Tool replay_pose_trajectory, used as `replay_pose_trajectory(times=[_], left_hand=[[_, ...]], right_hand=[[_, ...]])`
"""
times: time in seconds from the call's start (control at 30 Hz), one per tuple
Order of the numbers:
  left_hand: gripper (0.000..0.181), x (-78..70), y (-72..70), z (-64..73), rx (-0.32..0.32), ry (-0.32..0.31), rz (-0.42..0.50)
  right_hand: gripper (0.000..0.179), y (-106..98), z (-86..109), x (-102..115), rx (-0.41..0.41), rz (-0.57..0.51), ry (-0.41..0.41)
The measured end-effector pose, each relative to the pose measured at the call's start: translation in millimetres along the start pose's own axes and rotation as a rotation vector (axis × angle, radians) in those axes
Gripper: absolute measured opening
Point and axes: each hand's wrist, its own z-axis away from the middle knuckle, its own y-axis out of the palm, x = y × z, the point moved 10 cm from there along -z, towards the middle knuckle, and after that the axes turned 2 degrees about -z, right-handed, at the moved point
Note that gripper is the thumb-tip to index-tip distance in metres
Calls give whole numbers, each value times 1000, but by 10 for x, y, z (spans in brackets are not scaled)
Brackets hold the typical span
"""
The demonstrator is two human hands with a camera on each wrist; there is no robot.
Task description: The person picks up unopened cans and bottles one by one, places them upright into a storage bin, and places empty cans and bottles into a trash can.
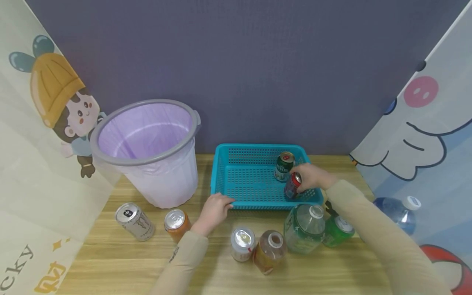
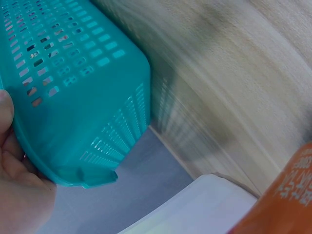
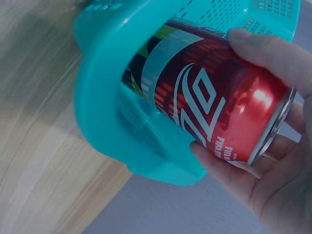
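My right hand (image 1: pixel 311 177) grips a red soda can (image 3: pixel 219 97) near its top, thumb on one side and fingers on the other. The can's lower end is inside the turquoise plastic basket (image 1: pixel 258 203), at its front right corner. Just behind it in the basket stands a dark green can (image 1: pixel 284 166). At the front left of the basket, my left hand (image 1: pixel 215 209) holds the rim, with fingers curled over the edge in the left wrist view.
A lined bin (image 1: pixel 162 180) stands left of the basket. Along the front are a silver-white can (image 1: pixel 135 221), an orange can (image 1: pixel 178 225), a white can (image 1: pixel 242 245), an amber bottle (image 1: pixel 270 254), a clear green-labelled bottle (image 1: pixel 304 229), a green can (image 1: pixel 337 231) and a blue-tinted bottle (image 1: pixel 398 215).
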Motion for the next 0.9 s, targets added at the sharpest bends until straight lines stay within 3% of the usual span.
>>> replay_pose_trajectory(times=[0.9], left_hand=[[15,-2,10,-16,-27,22,-9]], right_hand=[[63,154,-113,-93,11,6,15]])
